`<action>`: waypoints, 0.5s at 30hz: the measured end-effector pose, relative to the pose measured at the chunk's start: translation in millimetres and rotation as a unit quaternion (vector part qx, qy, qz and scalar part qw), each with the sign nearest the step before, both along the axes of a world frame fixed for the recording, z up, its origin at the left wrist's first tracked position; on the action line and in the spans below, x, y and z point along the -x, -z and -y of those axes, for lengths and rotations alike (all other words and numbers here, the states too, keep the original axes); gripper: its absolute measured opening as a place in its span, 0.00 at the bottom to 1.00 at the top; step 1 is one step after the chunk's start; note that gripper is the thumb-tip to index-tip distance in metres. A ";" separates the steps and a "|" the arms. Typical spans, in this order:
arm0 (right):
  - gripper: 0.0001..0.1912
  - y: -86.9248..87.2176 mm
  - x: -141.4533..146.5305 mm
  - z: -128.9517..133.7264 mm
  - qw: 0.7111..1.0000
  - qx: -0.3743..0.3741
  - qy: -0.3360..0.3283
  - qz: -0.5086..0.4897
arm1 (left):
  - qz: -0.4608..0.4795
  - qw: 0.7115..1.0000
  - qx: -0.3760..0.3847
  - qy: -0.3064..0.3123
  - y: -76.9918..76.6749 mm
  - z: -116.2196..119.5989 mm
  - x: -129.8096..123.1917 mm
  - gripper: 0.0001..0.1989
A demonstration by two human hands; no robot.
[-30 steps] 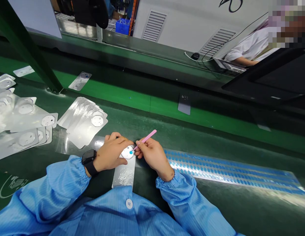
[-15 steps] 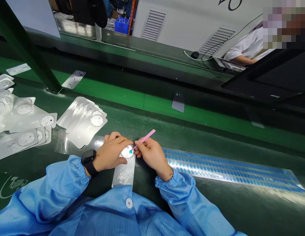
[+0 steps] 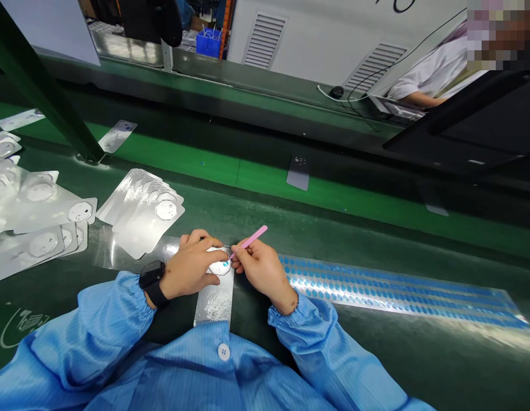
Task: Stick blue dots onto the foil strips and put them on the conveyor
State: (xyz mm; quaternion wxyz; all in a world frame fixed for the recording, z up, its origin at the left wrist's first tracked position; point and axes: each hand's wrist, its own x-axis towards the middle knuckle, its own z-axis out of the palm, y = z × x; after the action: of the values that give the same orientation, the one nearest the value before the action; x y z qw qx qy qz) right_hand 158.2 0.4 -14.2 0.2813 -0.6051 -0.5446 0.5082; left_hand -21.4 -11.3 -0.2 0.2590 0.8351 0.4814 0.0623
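- Two hands are seen close together at the near edge of the desk (image 3: pixel 359 242), over a round white disc (image 3: pixel 217 268) laid on a silver card (image 3: pixel 214 302).
- The left hand (image 3: pixel 190 267), with a black smartwatch (image 3: pixel 151 281) on its wrist, is clenched in a grip around the disc's left side; much of the disc is covered by its fingers.
- The right hand (image 3: pixel 262 271) is closed in a grip on pink tweezers (image 3: pixel 251 238), their tip brought down to a small blue dot (image 3: pixel 226 264) on the disc.
- The step in hand is judged to be fine tweezer work at that blue dot. A steady hold on the disc and a light touch at the tip are judged to be called for.
- A fanned stack of silver cards (image 3: pixel 147 214) is laid just left of the hands; more loose cards (image 3: pixel 37 205) are spread toward the desk's left edge.
- A long sheet of blue dots (image 3: pixel 388 291) is laid to the right, along the near edge.
- Beyond the far edge, a blue bin (image 3: pixel 209 43), wall vents (image 3: pixel 263 40) and a co-worker's white sleeve (image 3: pixel 423 83) are seen.
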 end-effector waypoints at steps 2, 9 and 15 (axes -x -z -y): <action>0.09 2.5 -0.5 1.5 1.000 -0.019 -0.009 0.010 | -0.012 1.000 0.000 0.009 -1.5 0.1 0.0 0.16; 0.08 -6.5 -12.0 10.0 0.971 -0.226 -0.010 0.082 | -0.033 0.999 -0.015 0.021 -4.2 0.0 -1.5 0.12; 0.15 -4.3 -18.8 28.2 0.868 -0.334 -0.252 0.268 | -0.024 1.000 -0.018 0.005 -4.3 0.6 -3.0 0.17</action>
State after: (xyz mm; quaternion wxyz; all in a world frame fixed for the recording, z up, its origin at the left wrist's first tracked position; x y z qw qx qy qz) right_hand 177.0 -27.9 -9.9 0.1718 -0.4301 -0.8703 0.1677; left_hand -18.4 -11.9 4.1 0.2331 0.8432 0.4819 0.0497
